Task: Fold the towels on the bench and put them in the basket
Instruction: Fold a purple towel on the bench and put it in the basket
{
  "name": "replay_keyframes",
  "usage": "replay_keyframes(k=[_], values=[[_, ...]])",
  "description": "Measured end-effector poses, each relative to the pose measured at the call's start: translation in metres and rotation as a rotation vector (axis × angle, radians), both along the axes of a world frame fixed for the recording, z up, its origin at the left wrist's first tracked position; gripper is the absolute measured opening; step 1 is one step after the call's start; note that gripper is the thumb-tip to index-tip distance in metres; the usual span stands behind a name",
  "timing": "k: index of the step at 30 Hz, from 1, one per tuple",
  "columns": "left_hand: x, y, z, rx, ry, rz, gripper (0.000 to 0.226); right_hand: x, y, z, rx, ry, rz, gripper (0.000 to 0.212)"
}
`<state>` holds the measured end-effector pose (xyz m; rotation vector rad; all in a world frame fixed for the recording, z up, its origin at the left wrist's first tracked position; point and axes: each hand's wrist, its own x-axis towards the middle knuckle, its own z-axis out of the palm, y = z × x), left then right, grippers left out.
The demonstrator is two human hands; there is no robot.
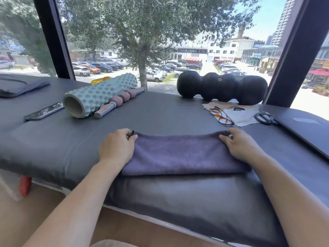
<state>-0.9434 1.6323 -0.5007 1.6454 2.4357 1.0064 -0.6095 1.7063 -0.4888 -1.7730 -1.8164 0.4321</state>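
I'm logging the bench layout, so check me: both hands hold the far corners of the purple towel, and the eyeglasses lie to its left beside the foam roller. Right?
Not quite. The head view shows the eyeglasses to the right, on a white cloth near the black peanut roller. The rest holds: left hand and right hand hold the purple towel at its far corners.

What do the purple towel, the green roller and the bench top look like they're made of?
Towel: soft, matte microfibre or terry by its short fuzzy nap. Roller: likely moulded foam, matte, with raised bumps around a smooth hollow core. Bench: probably padded vinyl or faux leather, smooth with a dull sheen.
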Motion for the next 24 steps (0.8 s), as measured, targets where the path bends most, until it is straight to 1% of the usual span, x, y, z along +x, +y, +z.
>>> replay_keyframes(k=[2,4,7,9,11,13,16,19,21,24], values=[[0.002,0.000,0.002,-0.073,0.062,0.026,0.021,-0.003,-0.004,0.002,-0.029,-0.061,-0.022,0.031],[0.001,0.000,0.004,-0.127,0.069,0.017,0.027,-0.005,-0.009,0.005,-0.070,-0.141,-0.045,0.043],[0.001,0.000,0.003,-0.175,0.118,0.009,0.041,-0.005,-0.014,0.010,-0.110,-0.187,-0.037,0.044],[-0.002,0.001,0.003,-0.206,0.103,-0.002,0.041,-0.003,-0.013,0.010,-0.131,-0.141,-0.029,0.042],[-0.007,0.000,0.004,-0.220,0.047,-0.049,0.031,-0.001,-0.012,0.010,-0.138,-0.067,-0.027,0.047],[-0.011,-0.001,0.004,-0.173,-0.052,-0.115,0.022,0.000,-0.013,0.012,-0.146,0.013,-0.011,0.049],[-0.011,-0.003,0.004,-0.083,-0.200,-0.147,0.025,-0.002,-0.017,0.016,-0.110,0.106,0.023,0.036],[-0.012,-0.003,0.004,-0.092,-0.289,-0.183,0.034,-0.001,-0.017,0.016,-0.098,0.231,0.011,0.027],[-0.012,-0.003,0.003,-0.114,-0.303,-0.217,0.035,0.001,-0.014,0.014,-0.100,0.224,-0.020,0.027],[-0.010,-0.002,0.001,-0.061,-0.249,-0.236,0.025,0.004,-0.011,0.014,-0.108,0.098,-0.038,0.034]])
